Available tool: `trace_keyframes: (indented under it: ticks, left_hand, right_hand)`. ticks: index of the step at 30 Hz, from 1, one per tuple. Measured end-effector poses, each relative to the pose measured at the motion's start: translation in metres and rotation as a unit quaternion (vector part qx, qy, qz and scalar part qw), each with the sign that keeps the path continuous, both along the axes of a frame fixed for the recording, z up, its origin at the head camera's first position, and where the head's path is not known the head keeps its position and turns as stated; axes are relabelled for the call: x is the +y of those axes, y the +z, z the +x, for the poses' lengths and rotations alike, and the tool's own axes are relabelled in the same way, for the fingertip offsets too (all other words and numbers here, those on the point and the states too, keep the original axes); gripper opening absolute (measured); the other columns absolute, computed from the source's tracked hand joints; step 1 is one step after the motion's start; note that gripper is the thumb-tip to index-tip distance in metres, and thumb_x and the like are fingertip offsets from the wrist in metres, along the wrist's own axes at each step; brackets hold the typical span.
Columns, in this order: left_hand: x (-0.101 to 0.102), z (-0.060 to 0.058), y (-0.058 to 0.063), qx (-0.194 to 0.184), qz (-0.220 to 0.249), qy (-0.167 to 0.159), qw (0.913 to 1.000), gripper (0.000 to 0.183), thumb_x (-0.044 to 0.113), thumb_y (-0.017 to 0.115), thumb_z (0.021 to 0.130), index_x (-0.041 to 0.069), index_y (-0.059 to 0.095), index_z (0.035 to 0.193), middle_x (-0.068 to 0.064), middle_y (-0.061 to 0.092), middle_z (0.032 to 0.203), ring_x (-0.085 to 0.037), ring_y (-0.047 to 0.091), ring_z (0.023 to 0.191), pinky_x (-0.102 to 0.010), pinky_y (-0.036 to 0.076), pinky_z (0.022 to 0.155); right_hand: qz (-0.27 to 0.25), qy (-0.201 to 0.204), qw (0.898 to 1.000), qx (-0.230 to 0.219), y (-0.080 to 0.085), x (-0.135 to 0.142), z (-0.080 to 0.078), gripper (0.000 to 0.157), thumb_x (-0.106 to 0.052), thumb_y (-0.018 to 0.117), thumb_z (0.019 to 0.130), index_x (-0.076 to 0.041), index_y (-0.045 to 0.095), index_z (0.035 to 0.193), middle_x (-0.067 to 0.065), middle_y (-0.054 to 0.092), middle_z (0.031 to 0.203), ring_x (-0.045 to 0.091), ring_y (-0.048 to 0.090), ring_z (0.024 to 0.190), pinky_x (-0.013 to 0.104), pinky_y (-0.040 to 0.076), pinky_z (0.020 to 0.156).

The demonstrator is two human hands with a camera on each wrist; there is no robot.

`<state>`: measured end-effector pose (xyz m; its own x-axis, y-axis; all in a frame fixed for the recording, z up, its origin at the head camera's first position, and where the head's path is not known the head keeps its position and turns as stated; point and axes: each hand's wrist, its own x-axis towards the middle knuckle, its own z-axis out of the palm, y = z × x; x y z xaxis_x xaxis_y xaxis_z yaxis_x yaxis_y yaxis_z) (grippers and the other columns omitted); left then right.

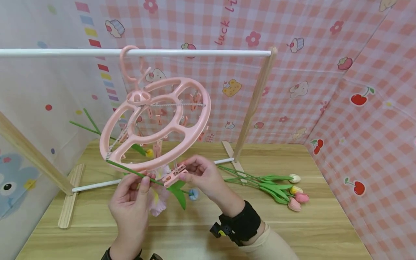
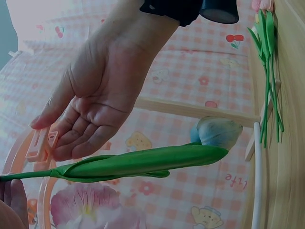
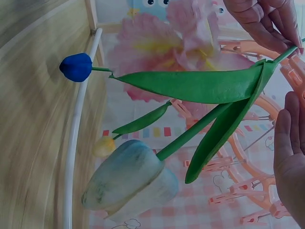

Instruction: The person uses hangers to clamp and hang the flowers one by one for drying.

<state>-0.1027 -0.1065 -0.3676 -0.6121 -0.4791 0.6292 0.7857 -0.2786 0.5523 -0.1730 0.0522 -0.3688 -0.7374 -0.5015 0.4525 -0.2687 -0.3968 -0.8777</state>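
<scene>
My left hand [image 1: 131, 206] pinches the green stem of a pale blue tulip [image 3: 131, 179], whose bloom and leaves point away to the right in the head view. Close by, my right hand [image 1: 206, 177] pinches a pink clothespin [image 1: 173, 176] that hangs from the rim of a round pink drying hanger [image 1: 195, 135]. The tulip's stem meets the clothespin's end in the head view. A large pink and yellow flower [image 1: 157, 202] hangs below the hanger, partly hidden by my left hand. Behind it, a yellow tulip [image 3: 105, 147] hangs by another clothespin.
The hanger hooks over a white rod [image 1: 201, 53] on a wooden-legged rack [image 1: 256, 104]. Several tulips [image 1: 276, 187] lie on the table [image 1: 312, 224] at the right. A dark blue tulip [image 3: 76, 67] shows in the right wrist view. Patterned cloth [image 1: 312, 119] stands behind.
</scene>
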Motion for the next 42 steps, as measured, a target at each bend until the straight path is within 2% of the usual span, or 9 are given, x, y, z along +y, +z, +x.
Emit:
trace_keyframes:
  ticks: [8, 15, 22, 29, 37, 42]
  left_hand:
    - [-0.0015, 0.0011, -0.001, -0.005, 0.005, 0.003, 1.0, 0.018, -0.028, 0.045, 0.073, -0.026, 0.049, 0.091, -0.026, 0.058, 0.087, -0.025, 0.061, 0.078, -0.027, 0.053, 0.069]
    - [-0.0013, 0.0018, -0.0017, -0.007, 0.014, -0.001, 0.9999, 0.017, -0.027, 0.047, 0.074, -0.026, 0.048, 0.091, -0.024, 0.059, 0.085, -0.026, 0.061, 0.078, -0.029, 0.052, 0.071]
    - [-0.0002, 0.0016, -0.0015, -0.001, 0.034, -0.009, 0.9994, 0.017, -0.028, 0.044, 0.074, -0.026, 0.048, 0.091, -0.024, 0.058, 0.084, -0.027, 0.061, 0.077, -0.028, 0.053, 0.07]
    - [0.0015, 0.0011, -0.0018, -0.008, 0.058, -0.004, 0.9983, 0.019, -0.029, 0.043, 0.074, -0.026, 0.048, 0.092, -0.025, 0.058, 0.083, -0.025, 0.061, 0.075, -0.028, 0.053, 0.068]
    - [0.0026, 0.0013, -0.001, 0.006, 0.073, -0.007, 0.9973, 0.02, -0.029, 0.042, 0.074, -0.027, 0.047, 0.093, -0.026, 0.058, 0.085, -0.027, 0.06, 0.076, -0.03, 0.053, 0.068]
    - [0.0031, 0.0019, -0.0006, 0.002, 0.079, -0.009, 0.9968, 0.019, -0.029, 0.043, 0.074, -0.027, 0.047, 0.093, -0.026, 0.059, 0.086, -0.026, 0.061, 0.076, -0.029, 0.053, 0.068]
  right_hand:
    - [-0.004, 0.0, 1.0, 0.019, -0.0008, -0.002, -0.0014, 0.032, -0.006, 0.063, 0.078, 0.017, 0.047, 0.094, 0.004, 0.062, 0.092, 0.014, 0.06, 0.082, 0.024, 0.052, 0.071]
    - [0.003, 0.001, 1.0, 0.019, -0.0005, -0.0033, -0.001, 0.032, -0.007, 0.065, 0.077, 0.016, 0.048, 0.093, 0.003, 0.062, 0.091, 0.014, 0.06, 0.082, 0.026, 0.052, 0.072]
    - [0.005, 0.001, 1.0, 0.013, -0.0003, -0.0044, 0.0004, 0.031, -0.004, 0.064, 0.077, 0.017, 0.048, 0.093, 0.027, 0.056, 0.091, 0.015, 0.06, 0.082, 0.026, 0.052, 0.071]
    - [0.002, 0.005, 1.0, 0.02, -0.0004, -0.0052, 0.0001, 0.034, -0.007, 0.064, 0.077, 0.018, 0.047, 0.094, 0.038, 0.05, 0.092, 0.014, 0.06, 0.082, 0.026, 0.052, 0.072]
    - [0.0, 0.005, 1.0, 0.023, -0.0008, -0.0043, 0.001, 0.036, -0.009, 0.064, 0.077, 0.017, 0.047, 0.094, 0.039, 0.049, 0.095, 0.015, 0.06, 0.085, 0.028, 0.051, 0.075]
    - [0.002, 0.001, 1.0, 0.026, -0.0008, -0.0042, 0.0011, 0.037, -0.011, 0.065, 0.077, 0.017, 0.047, 0.093, 0.039, 0.049, 0.093, 0.014, 0.06, 0.084, 0.027, 0.051, 0.074]
